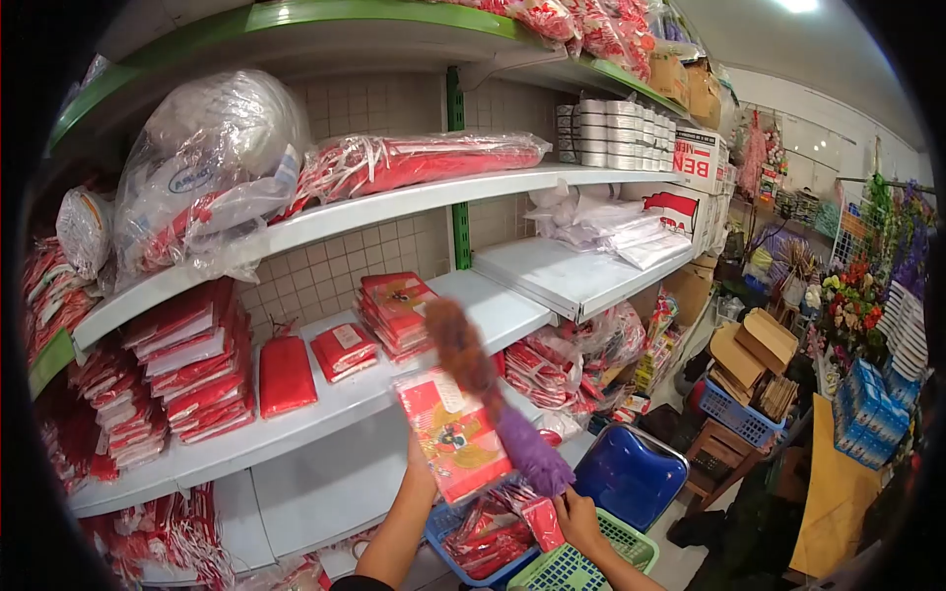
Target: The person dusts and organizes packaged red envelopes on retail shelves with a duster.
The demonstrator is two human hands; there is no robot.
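My left hand (422, 461) holds a red packet (455, 433) with a white label and a gold printed figure, in clear wrapping, in front of the shelf edge. My right hand (579, 514) is closed round the lower end of a fluffy duster (527, 445), purple below and brown above. Its brown end is blurred and crosses over the upper right of the packet. Behind it, a stack of similar red packets (397, 300) lies on the middle shelf, beside two smaller red packs (345, 351).
Below my hands are a blue basket (440, 552) of red packs and a green basket (631, 537). A blue chair (631, 473) stands to their right. Tall stacks of red packs (202, 364) fill the shelf's left. White shelf edges (345, 207) run across.
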